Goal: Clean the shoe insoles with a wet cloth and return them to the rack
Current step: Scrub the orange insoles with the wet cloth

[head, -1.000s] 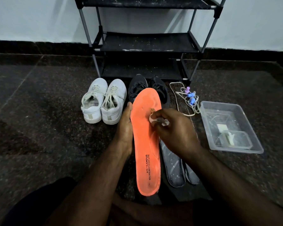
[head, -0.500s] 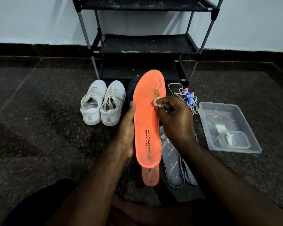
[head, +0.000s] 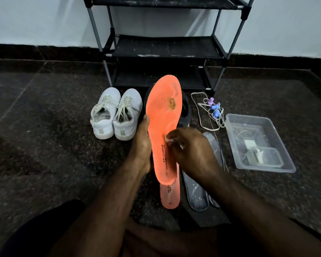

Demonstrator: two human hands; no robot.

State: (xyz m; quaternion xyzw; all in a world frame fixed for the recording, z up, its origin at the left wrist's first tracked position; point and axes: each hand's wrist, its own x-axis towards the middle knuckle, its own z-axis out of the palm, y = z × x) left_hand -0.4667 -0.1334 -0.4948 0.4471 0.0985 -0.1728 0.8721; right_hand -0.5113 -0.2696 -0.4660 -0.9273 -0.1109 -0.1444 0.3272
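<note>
White sneakers [head: 116, 115], loose laces [head: 208, 115] with coloured clips, clear plastic tub [head: 278, 145] on dark floor [head: 44, 145].

Shoes [head: 116, 115], tub [head: 278, 164] on floor [head: 44, 145]

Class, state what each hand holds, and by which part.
Left hand grips the orange insole by its left edge, mid-length. Right hand pinches a small cloth against it.

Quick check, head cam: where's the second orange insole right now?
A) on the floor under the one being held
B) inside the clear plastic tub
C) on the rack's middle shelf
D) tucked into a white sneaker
A: the second orange insole lies flat on the floor, its heel end showing just below the held orange insole, which the left hand grips while the right hand presses a cloth to it.
</note>
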